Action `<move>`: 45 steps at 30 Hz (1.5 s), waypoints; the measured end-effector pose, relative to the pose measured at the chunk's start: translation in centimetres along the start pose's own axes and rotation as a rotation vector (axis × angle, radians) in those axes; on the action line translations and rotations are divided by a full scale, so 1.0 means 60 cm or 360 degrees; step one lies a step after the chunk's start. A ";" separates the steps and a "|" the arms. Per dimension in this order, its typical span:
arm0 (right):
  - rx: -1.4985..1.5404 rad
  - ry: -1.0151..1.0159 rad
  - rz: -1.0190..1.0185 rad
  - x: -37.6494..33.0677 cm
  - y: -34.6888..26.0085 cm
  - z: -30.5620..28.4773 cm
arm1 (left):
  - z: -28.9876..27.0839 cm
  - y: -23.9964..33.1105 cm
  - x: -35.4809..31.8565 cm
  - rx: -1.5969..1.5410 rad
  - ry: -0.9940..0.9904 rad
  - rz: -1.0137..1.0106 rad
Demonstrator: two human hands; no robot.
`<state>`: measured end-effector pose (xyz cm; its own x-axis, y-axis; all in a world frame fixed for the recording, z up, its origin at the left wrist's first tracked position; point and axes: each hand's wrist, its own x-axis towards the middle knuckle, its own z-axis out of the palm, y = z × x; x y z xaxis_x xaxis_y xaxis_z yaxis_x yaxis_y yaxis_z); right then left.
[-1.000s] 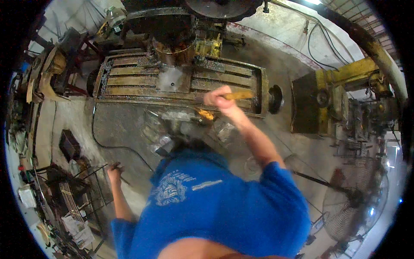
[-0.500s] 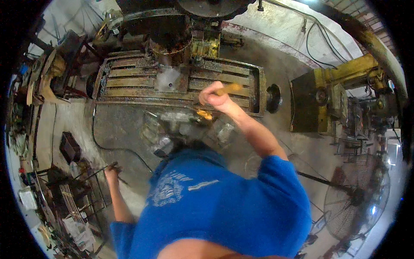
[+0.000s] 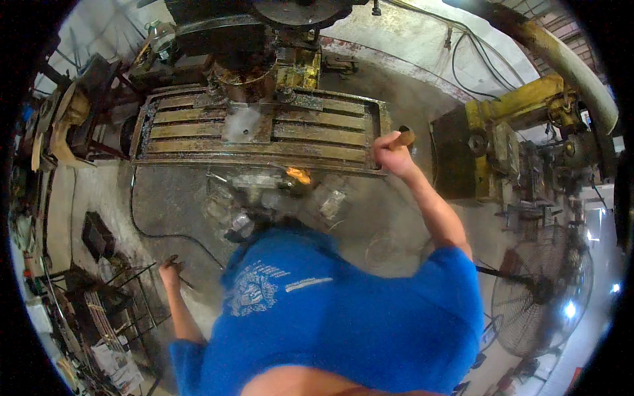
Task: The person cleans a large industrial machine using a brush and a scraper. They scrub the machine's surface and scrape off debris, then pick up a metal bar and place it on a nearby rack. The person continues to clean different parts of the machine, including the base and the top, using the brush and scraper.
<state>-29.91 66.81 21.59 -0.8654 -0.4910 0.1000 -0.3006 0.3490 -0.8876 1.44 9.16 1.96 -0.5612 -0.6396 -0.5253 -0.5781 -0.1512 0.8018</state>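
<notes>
My right hand (image 3: pixel 392 156) is closed round a tool with a brown, wooden-looking handle (image 3: pixel 405 138), held at the right end of a slotted machine table (image 3: pixel 317 146). The tool's other end is hidden by my fist. A grey metal plate (image 3: pixel 238 127) with a small dark hole lies at the middle of that table, under the machine's dark head (image 3: pixel 243 76). Low at the left, my left hand (image 3: pixel 169 272) hangs beside a metal rack, its fingers curled at a small dark object (image 3: pixel 173 261) too unclear to name.
An orange item (image 3: pixel 298 175) sits at the table's front edge, above a vise-like metal part (image 3: pixel 254 181). A black hose (image 3: pixel 168 235) curves over the floor. To the right stand a yellow machine (image 3: pixel 485 142) and a large fan (image 3: pixel 541 290); a dark bin (image 3: pixel 98 234) is at the left.
My right hand has swung right with the brown-handled tool, from over the table's right half to its end. The view has shifted slightly; my left hand stays low by the rack.
</notes>
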 end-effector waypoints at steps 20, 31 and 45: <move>0.1386 -0.0053 -0.0240 0.074 0.018 0.179 | 0.036 0.054 0.026 0.0130 -0.0101 0.0017; 0.0103 0.0242 -0.0191 -0.048 0.059 -0.016 | 0.078 0.099 -0.013 0.0145 -0.0047 0.0007; 0.1571 0.0173 -0.0660 0.231 0.024 0.219 | 0.001 0.020 0.009 0.0124 -0.0010 0.0161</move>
<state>-37.08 50.00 15.81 -0.8159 -0.3326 0.4730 -0.1644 -0.6508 -0.7413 0.40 8.64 2.62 -0.6227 -0.6439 -0.4445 -0.5622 -0.0269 0.8265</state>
